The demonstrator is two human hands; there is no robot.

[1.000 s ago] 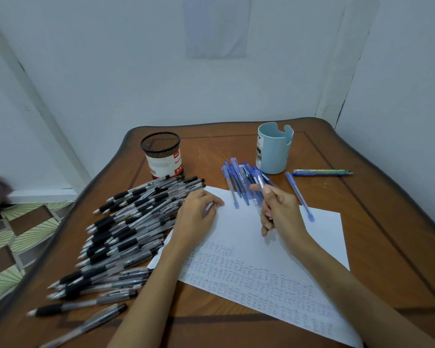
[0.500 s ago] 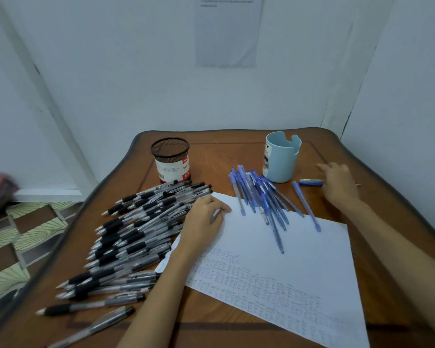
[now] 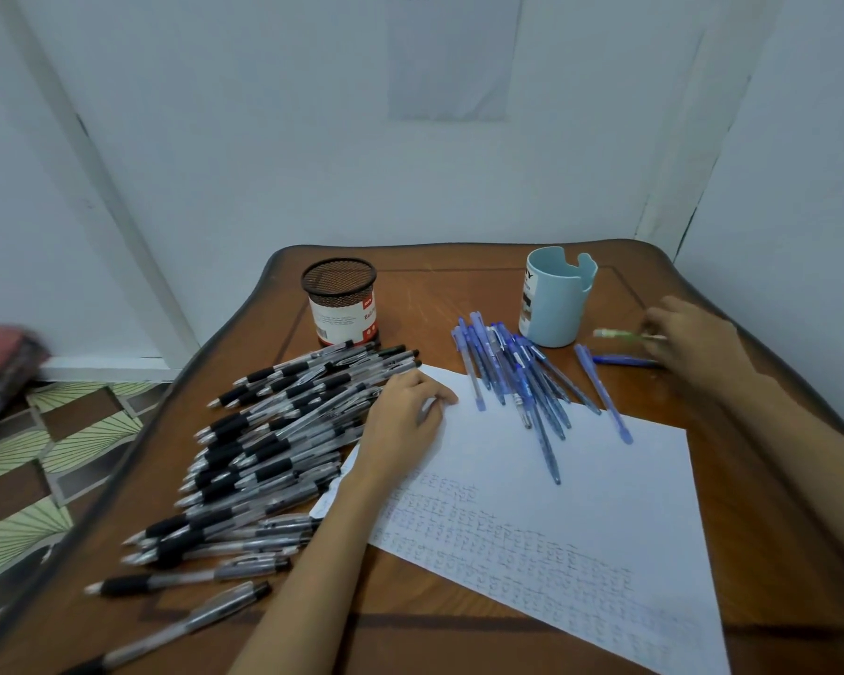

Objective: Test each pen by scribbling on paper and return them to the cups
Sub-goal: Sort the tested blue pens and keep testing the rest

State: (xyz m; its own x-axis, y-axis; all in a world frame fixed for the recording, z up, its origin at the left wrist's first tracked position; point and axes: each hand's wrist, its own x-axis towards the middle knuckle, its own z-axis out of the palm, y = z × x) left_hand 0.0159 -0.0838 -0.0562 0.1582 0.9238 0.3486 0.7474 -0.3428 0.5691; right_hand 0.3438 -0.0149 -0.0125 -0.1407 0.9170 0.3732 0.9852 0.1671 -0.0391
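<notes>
Nearest, the scribbled paper (image 3: 581, 479) lies on the table (image 3: 459, 294), the left hand (image 3: 405, 421) resting on its far left corner with fingers curled, so whether that grip holds anything cannot be told; the heap of black pens (image 3: 264, 455) lies just left. Farther right, the right hand (image 3: 693, 338) has its grip pinched on the right end of a blurred green pen (image 3: 622, 335), just right of the blue cup (image 3: 554, 304). The pen looks light, stiff and smooth, probably best re-pinched low on the barrel for scribbling; the mesh cup (image 3: 339, 304) stands far left.
</notes>
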